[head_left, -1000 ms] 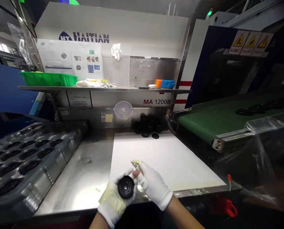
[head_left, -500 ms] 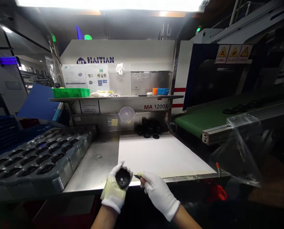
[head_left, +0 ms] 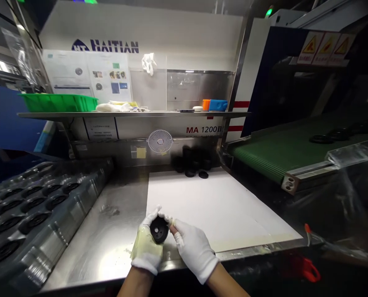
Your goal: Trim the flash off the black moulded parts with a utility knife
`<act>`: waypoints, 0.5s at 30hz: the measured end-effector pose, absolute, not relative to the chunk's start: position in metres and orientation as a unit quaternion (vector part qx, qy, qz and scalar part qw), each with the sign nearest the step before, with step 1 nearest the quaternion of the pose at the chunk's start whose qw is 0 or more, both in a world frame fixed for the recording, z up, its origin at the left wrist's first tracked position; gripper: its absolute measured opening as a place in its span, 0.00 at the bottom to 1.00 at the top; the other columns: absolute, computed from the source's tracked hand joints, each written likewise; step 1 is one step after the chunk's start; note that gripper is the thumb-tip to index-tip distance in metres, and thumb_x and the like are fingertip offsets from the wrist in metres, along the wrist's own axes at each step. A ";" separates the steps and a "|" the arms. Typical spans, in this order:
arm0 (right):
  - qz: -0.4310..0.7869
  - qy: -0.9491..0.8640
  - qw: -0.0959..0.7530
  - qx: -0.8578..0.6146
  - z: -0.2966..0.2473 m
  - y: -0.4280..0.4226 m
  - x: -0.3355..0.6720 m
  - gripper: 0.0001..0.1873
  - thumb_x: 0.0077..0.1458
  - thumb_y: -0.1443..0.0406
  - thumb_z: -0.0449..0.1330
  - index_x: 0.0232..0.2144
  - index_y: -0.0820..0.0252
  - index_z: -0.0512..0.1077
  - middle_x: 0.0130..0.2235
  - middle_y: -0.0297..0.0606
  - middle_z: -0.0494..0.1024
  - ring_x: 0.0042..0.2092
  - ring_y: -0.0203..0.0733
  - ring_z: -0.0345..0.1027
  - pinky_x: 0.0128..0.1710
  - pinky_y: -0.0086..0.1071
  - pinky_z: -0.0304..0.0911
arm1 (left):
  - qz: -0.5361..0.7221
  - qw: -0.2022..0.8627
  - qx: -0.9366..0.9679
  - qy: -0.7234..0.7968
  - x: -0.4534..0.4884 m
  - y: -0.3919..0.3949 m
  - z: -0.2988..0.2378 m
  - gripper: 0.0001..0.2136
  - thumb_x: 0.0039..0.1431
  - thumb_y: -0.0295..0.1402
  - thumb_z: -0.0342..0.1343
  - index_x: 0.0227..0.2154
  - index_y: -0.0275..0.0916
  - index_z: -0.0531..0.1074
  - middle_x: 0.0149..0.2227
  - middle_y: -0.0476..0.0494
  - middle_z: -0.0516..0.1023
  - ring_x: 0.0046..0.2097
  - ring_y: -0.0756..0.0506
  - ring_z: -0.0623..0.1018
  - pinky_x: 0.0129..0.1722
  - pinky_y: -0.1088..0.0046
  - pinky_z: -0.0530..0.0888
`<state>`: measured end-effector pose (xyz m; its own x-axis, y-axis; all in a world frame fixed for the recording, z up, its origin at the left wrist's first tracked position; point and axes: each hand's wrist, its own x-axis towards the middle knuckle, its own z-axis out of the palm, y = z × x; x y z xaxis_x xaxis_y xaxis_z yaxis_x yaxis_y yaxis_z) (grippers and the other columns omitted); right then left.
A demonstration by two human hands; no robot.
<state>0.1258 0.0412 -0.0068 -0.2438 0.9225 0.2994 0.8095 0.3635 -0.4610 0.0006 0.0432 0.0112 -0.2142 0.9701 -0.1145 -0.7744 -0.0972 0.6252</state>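
Observation:
My left hand [head_left: 145, 243], in a white glove with a yellowish palm, is closed around a round black plastic part [head_left: 159, 231]. The part is cup-like, with a raised rim and a small pale hole near its middle, and its open face is turned towards me. My right hand [head_left: 194, 249], also in a white glove but with bare fingertips showing, is closed in a pinch at the part's right rim. The small dark pointed blade it grips is now hidden behind the fingers and the part. Both hands are above the front edge of the metal table [head_left: 109, 231].
A white sheet [head_left: 221, 210] covers the table's right side, with several black parts [head_left: 203, 175] at its back. On the left stands a grey moulded tray [head_left: 44, 235] holding black parts. A green conveyor [head_left: 273, 154] lies right; a shelf [head_left: 159, 114] crosses behind.
My right hand has moved left, from beside the black part to its rim, and the blade has gone out of sight. My view has moved closer and tilted down.

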 end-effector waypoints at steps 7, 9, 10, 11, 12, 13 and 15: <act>0.101 -0.763 0.211 -0.602 -0.023 0.051 0.117 0.12 0.62 0.60 0.47 0.31 0.53 0.69 0.30 0.32 0.78 0.31 0.41 0.72 0.27 0.33 0.47 | 0.727 0.644 0.089 0.222 0.016 0.081 -0.016 0.11 0.44 0.17 0.56 0.31 0.36 0.72 0.26 0.48 0.71 0.30 0.51 0.74 0.38 0.73 0.76; 0.114 -0.759 0.214 -0.604 -0.027 0.051 0.113 0.13 0.63 0.60 0.46 0.32 0.53 0.69 0.30 0.32 0.78 0.32 0.41 0.72 0.27 0.32 0.47 | 0.736 0.633 0.062 0.232 0.018 0.085 -0.018 0.11 0.45 0.18 0.55 0.33 0.36 0.72 0.26 0.48 0.71 0.30 0.51 0.74 0.39 0.73 0.76; 0.120 -0.758 0.213 -0.604 -0.029 0.050 0.111 0.14 0.63 0.60 0.46 0.32 0.53 0.69 0.31 0.32 0.78 0.32 0.41 0.71 0.27 0.32 0.48 | 0.738 0.629 0.037 0.241 0.018 0.086 -0.018 0.10 0.47 0.20 0.55 0.33 0.36 0.72 0.26 0.49 0.71 0.30 0.52 0.74 0.38 0.74 0.76; 0.126 -0.757 0.213 -0.604 -0.029 0.050 0.110 0.14 0.63 0.59 0.46 0.31 0.53 0.68 0.31 0.32 0.78 0.32 0.41 0.71 0.27 0.32 0.48 | 0.740 0.625 0.015 0.250 0.018 0.085 -0.017 0.08 0.49 0.22 0.55 0.33 0.37 0.72 0.26 0.49 0.71 0.30 0.52 0.74 0.38 0.74 0.76; 0.132 -0.758 0.212 -0.602 -0.029 0.050 0.110 0.14 0.63 0.60 0.46 0.31 0.53 0.68 0.31 0.32 0.78 0.32 0.41 0.71 0.27 0.32 0.48 | 0.738 0.623 0.005 0.258 0.016 0.084 -0.017 0.07 0.50 0.24 0.55 0.34 0.37 0.71 0.27 0.48 0.72 0.31 0.51 0.75 0.39 0.74 0.76; 0.134 -0.761 0.213 -0.598 -0.029 0.049 0.110 0.14 0.63 0.60 0.46 0.32 0.53 0.69 0.31 0.32 0.78 0.33 0.41 0.72 0.28 0.32 0.49 | 0.730 0.629 0.008 0.267 0.014 0.082 -0.016 0.08 0.51 0.25 0.55 0.35 0.38 0.72 0.29 0.47 0.74 0.33 0.50 0.76 0.39 0.73 0.76; 0.138 -0.766 0.218 -0.589 -0.028 0.049 0.113 0.13 0.63 0.60 0.46 0.34 0.53 0.69 0.33 0.33 0.78 0.34 0.41 0.72 0.28 0.33 0.49 | 0.693 0.660 0.027 0.289 0.008 0.076 -0.014 0.11 0.51 0.26 0.53 0.39 0.37 0.72 0.35 0.41 0.76 0.38 0.47 0.77 0.40 0.70 0.76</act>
<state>0.1125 0.0489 -0.0284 -0.2114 0.9624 0.1703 0.8420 0.2678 -0.4683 0.0083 0.0759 -0.0138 -0.1277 0.9301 -0.3443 -0.8988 0.0383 0.4367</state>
